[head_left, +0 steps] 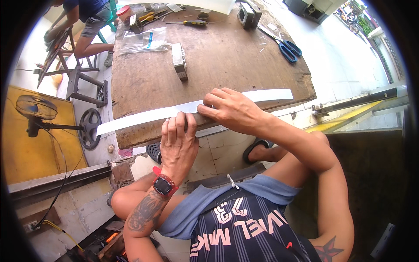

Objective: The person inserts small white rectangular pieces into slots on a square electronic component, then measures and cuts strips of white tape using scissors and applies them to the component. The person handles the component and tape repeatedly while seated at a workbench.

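While spread over the wooden tabletop [222, 72], close to its near edge, as a long white strip [142, 117], seemed to call for flattening and steadying, judging by the pose of both hands. Looked best done by supporting the whole length on the wood, pressing lightly and evenly, and smoothing outward from the middle, since probably prone to buckling if pushed inward. Deserved extra care at the left, because of jutting past the side of the tabletop and so likely to bend or snag there.

Ran lengthwise from left to right, roughly parallel to the near edge, slanting a little away from the person toward the right. Pointed leftward over the side at one end, and rightward at the other, short of the right corner. Looked gently curved, perhaps only through the lens. Lay clear of the metal box [179, 61] beyond.

Had the left hand [178, 142] at the near side, close to the middle, and the right hand [231, 109] just beside it, over the strip. Showed left fingers [171, 126] bent and close together, right fingers [208, 110] curled with tips down. Could not tell of any pinch, owing to mostly hidden thumbs.
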`<state>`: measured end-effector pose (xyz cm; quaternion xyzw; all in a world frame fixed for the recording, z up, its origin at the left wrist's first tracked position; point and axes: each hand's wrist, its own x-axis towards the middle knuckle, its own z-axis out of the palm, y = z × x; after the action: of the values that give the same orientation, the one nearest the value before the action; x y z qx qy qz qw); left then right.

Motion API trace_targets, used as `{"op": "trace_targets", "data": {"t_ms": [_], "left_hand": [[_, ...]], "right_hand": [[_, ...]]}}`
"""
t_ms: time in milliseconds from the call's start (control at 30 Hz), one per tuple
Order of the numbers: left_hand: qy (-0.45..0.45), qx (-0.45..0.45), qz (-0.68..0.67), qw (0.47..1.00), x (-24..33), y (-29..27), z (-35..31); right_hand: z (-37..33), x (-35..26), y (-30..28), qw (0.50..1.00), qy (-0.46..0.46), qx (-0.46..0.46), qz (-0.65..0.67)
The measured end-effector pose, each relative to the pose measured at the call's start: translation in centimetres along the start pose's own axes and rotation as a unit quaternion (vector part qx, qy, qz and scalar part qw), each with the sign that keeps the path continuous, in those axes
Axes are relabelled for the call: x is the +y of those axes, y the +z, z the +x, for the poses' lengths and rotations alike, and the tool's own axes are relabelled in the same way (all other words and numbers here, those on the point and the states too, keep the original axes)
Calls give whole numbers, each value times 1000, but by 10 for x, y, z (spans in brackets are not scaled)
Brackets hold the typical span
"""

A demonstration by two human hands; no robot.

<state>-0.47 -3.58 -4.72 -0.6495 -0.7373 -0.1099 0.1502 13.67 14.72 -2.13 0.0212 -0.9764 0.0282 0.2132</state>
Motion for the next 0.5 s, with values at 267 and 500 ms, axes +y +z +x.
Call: {"op": "trace_targets", "data": {"t_ms": [267,500], "left_hand": [[19,26,-2,999,-10,9,-12],[32,5,-17,999,-13,6,-6]], "right_hand": [[-17,6,-6,999,-31,-4,-32],[-28,13,-8,998,-50,18,-15]]}}
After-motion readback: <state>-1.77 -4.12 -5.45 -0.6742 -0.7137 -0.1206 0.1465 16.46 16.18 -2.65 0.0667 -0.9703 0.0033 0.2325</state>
